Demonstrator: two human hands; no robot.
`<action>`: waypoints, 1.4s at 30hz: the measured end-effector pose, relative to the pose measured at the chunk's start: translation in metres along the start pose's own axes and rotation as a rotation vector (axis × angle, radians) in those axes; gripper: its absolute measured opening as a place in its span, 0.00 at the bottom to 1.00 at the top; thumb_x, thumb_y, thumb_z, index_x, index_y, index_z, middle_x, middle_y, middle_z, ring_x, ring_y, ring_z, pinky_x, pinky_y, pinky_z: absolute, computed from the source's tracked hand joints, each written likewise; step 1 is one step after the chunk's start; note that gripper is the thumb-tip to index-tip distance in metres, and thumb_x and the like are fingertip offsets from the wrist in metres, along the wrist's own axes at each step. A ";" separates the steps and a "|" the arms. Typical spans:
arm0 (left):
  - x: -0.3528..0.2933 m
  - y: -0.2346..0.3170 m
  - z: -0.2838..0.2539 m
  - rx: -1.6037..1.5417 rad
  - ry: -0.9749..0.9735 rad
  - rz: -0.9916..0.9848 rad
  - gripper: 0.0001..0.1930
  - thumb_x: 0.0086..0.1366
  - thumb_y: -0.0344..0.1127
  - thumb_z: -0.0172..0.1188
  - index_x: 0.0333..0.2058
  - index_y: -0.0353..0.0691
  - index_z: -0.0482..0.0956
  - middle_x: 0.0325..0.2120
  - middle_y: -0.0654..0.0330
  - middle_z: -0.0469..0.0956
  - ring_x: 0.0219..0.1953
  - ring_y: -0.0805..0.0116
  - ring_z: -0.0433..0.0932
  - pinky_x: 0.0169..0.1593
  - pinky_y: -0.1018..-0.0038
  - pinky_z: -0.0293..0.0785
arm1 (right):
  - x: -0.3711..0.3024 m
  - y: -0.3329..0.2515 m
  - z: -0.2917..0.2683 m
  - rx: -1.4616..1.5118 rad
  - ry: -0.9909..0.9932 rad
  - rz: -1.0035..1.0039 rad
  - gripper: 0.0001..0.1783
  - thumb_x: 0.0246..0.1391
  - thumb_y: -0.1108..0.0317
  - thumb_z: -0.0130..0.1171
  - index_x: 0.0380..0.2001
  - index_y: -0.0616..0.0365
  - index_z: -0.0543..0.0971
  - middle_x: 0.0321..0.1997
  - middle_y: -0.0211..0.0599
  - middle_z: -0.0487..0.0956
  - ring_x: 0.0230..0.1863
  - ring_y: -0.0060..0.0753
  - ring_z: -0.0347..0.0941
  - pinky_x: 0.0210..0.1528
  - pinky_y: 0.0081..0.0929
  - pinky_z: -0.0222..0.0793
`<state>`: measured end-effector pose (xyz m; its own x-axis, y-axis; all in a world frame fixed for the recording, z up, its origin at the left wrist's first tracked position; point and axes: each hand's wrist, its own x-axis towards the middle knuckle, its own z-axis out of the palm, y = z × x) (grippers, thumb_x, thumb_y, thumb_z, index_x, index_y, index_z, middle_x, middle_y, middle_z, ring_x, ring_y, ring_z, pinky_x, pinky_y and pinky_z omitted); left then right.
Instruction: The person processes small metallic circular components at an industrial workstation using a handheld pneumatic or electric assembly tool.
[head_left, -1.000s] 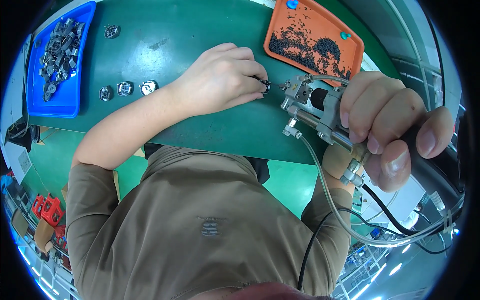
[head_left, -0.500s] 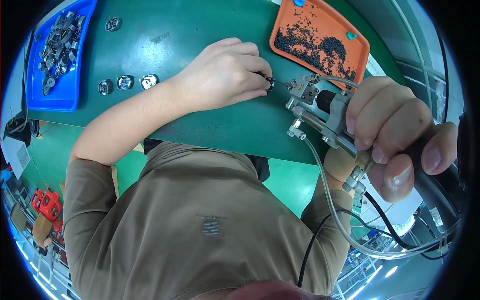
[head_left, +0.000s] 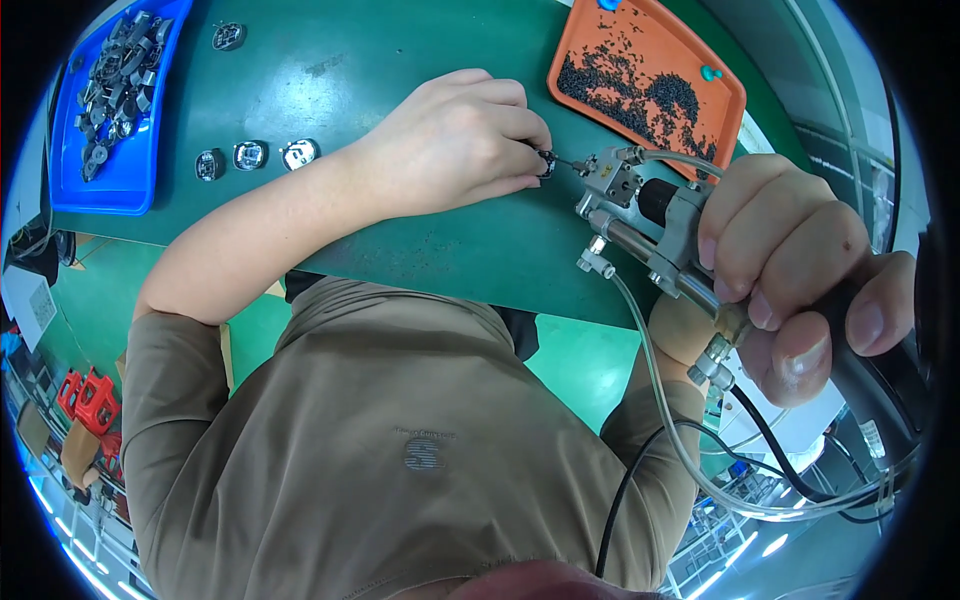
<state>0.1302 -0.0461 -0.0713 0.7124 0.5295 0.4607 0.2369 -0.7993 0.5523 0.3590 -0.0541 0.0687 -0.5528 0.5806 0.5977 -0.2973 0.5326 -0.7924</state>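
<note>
My left hand (head_left: pixel 465 145) pinches a small black-and-silver part (head_left: pixel 547 165) at its fingertips, mostly hidden by the fingers. My right hand (head_left: pixel 805 260) is wrapped round a dispensing gun (head_left: pixel 625 235) with a metal valve body, black grip and hoses. Its thin needle (head_left: pixel 568 162) points left and reaches the part's edge; whether they touch cannot be made out. Left of my left forearm, small round watch-like parts stand in a row on the green table: one (head_left: pixel 209 165), another (head_left: pixel 250 155) and a third (head_left: pixel 299 154).
A blue tray (head_left: pixel 150 185) at the far left holds a heap of grey parts. Another watch-like part (head_left: pixel 228 37) lies near it. At the far right, an orange tray (head_left: pixel 735 110) holds many tiny black pieces. A clear hose (head_left: pixel 650 370) and black cable (head_left: pixel 620 490) hang below the gun.
The whole view has shifted slightly. My hands, the pinched part and the dispensing gun keep nearly the same positions relative to one another.
</note>
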 end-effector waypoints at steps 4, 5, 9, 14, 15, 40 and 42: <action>0.004 0.003 -0.001 -0.007 0.001 0.018 0.05 0.56 0.34 0.72 0.31 0.41 0.88 0.39 0.67 0.84 0.41 0.65 0.79 0.45 0.66 0.74 | 0.022 -0.008 -0.005 -0.017 -0.201 0.131 0.13 0.65 0.71 0.53 0.49 0.40 0.67 0.26 0.26 0.70 0.21 0.25 0.67 0.25 0.31 0.66; 0.003 0.005 -0.003 -0.003 -0.016 0.018 0.05 0.57 0.34 0.71 0.31 0.41 0.88 0.39 0.66 0.84 0.41 0.64 0.79 0.44 0.65 0.74 | 0.008 -0.008 0.004 -0.072 -0.008 0.197 0.15 0.63 0.74 0.52 0.47 0.40 0.66 0.25 0.27 0.69 0.21 0.27 0.65 0.25 0.33 0.66; -0.003 0.003 -0.002 -0.034 -0.004 -0.010 0.06 0.56 0.36 0.71 0.30 0.41 0.87 0.39 0.65 0.84 0.41 0.63 0.79 0.44 0.65 0.75 | 0.009 -0.002 0.033 -0.125 0.271 0.210 0.15 0.60 0.76 0.55 0.47 0.46 0.66 0.22 0.27 0.68 0.18 0.28 0.64 0.25 0.34 0.65; -0.001 0.004 -0.005 -0.051 0.001 0.013 0.06 0.56 0.35 0.72 0.31 0.42 0.88 0.40 0.66 0.84 0.43 0.63 0.79 0.48 0.65 0.75 | -0.001 -0.034 -0.005 -0.016 0.086 -0.009 0.14 0.64 0.65 0.57 0.52 0.47 0.72 0.24 0.22 0.72 0.22 0.19 0.69 0.26 0.25 0.65; -0.001 0.002 -0.006 -0.040 0.005 0.027 0.06 0.56 0.35 0.72 0.32 0.42 0.88 0.40 0.66 0.84 0.43 0.63 0.79 0.49 0.65 0.75 | -0.003 -0.040 -0.004 -0.002 0.129 -0.036 0.13 0.65 0.63 0.58 0.52 0.46 0.73 0.24 0.21 0.72 0.22 0.19 0.70 0.27 0.24 0.65; -0.003 -0.002 0.002 -0.068 0.041 -0.017 0.07 0.56 0.33 0.71 0.34 0.40 0.87 0.41 0.65 0.85 0.43 0.61 0.79 0.52 0.64 0.75 | 0.001 -0.005 -0.003 0.091 -0.099 0.093 0.15 0.69 0.61 0.59 0.55 0.42 0.70 0.29 0.22 0.74 0.25 0.20 0.71 0.30 0.24 0.68; -0.003 -0.001 0.003 -0.063 0.041 -0.010 0.07 0.56 0.33 0.71 0.34 0.39 0.86 0.41 0.65 0.84 0.43 0.61 0.79 0.52 0.64 0.75 | 0.000 -0.004 -0.002 0.093 -0.101 0.100 0.15 0.69 0.61 0.59 0.55 0.42 0.70 0.29 0.22 0.74 0.25 0.20 0.71 0.30 0.25 0.67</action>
<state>0.1294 -0.0473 -0.0753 0.6820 0.5494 0.4828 0.2009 -0.7754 0.5986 0.3622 -0.0550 0.0717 -0.6575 0.5601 0.5039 -0.3054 0.4132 -0.8579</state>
